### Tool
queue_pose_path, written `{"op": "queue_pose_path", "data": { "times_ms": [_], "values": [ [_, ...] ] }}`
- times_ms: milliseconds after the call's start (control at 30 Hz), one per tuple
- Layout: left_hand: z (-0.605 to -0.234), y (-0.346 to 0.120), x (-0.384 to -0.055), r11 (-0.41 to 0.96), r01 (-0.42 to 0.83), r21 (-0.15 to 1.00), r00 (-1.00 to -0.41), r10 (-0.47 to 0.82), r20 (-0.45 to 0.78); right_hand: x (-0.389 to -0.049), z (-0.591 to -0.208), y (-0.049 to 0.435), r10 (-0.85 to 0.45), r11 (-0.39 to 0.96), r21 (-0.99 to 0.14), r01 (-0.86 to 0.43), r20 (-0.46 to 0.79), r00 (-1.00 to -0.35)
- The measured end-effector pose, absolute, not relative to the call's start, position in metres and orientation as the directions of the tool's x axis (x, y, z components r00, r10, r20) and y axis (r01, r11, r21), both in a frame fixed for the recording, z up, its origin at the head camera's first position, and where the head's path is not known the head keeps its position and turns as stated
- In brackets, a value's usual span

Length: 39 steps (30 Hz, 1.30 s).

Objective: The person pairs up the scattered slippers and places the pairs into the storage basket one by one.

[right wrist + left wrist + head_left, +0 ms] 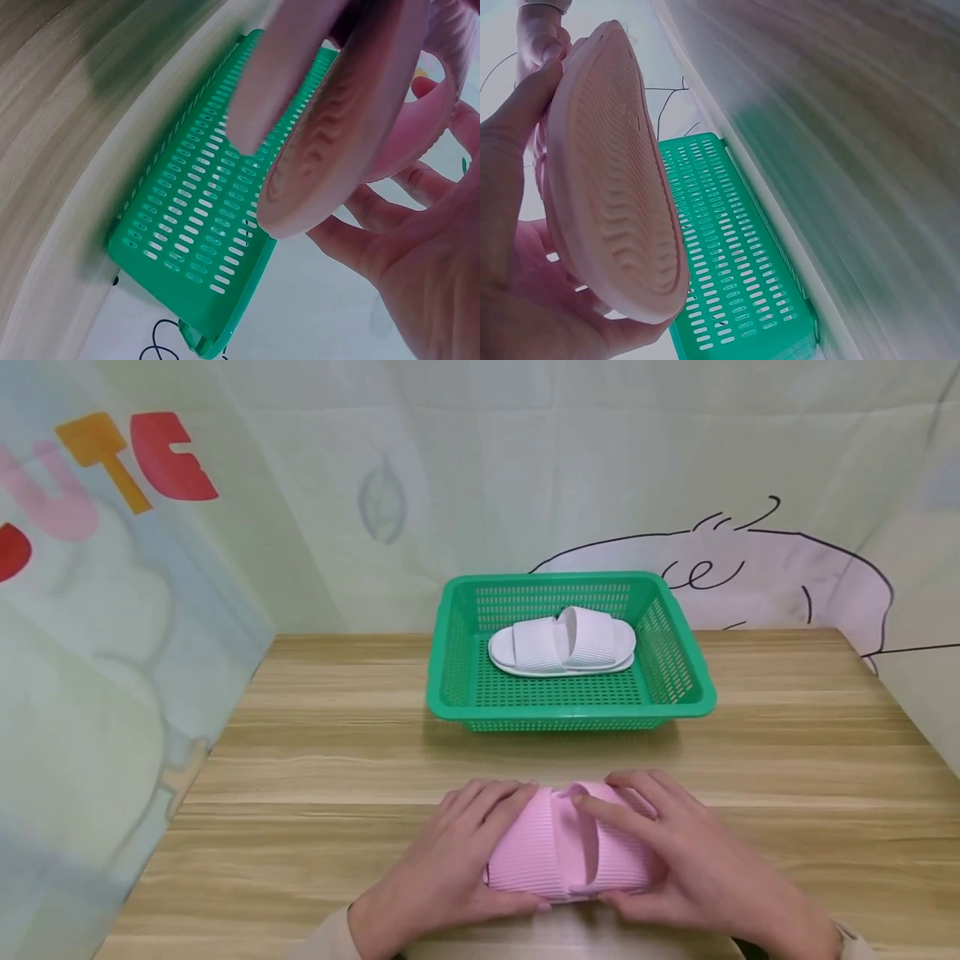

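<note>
A pink slide slipper [517, 852] with ribbed straps lies lengthwise between both hands, over the near part of the wooden table. My left hand [450, 860] grips its left end, fingers over the far side and thumb along the near edge. On the right end, my right hand [690, 852] holds it, the index finger reaching over the strap and the thumb at the near edge. The wavy sole [622, 180] faces the left wrist camera. In the right wrist view, the slipper's end [330, 157] stands before spread fingers [375, 210].
Beyond the hands, a green perforated basket [570, 712] stands at the back of the table [337, 735]. White slide slippers [536, 643] lie inside it. A printed curtain [465, 468] hangs behind the table and along its left side.
</note>
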<state>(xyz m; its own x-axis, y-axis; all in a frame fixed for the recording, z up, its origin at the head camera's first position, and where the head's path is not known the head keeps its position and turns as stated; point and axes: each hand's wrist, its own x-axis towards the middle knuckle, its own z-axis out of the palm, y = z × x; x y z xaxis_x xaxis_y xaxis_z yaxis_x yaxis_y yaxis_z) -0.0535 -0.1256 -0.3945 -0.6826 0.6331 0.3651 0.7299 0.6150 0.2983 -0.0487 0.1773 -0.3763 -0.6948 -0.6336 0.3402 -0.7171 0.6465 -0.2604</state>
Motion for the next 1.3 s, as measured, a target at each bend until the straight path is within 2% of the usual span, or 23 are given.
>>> {"op": "queue_pose_path", "data": {
  "times_ms": [300,567,867,1000,1300],
  "values": [
    [-0.397,-0.125,-0.053,0.612,0.734,0.295,-0.679,0.64,0.36,-0.049,-0.385,0.177,-0.649,0.606,-0.279,-0.745,0.368,-0.666],
    [-0.395,-0.126,-0.051,0.631,0.696,0.344,-0.718,0.618,0.32,-0.051,-0.379,0.18,-0.622,0.638,-0.311,-0.705,0.331,-0.709],
    [-0.382,-0.131,-0.057,0.642,0.654,0.4,-0.756,0.572,0.317,-0.056,-0.367,0.189,-0.601,0.632,-0.326,-0.703,0.367,-0.71],
    [-0.377,-0.136,-0.061,0.69,0.611,0.388,-0.792,0.529,0.306,-0.058,-0.362,0.196,-0.586,0.644,-0.322,-0.694,0.376,-0.718],
    [-0.38,-0.145,-0.072,0.779,0.56,0.283,-0.816,0.46,0.35,-0.06,-0.353,0.211,-0.554,0.665,-0.311,-0.679,0.405,-0.727]
  ]
}}
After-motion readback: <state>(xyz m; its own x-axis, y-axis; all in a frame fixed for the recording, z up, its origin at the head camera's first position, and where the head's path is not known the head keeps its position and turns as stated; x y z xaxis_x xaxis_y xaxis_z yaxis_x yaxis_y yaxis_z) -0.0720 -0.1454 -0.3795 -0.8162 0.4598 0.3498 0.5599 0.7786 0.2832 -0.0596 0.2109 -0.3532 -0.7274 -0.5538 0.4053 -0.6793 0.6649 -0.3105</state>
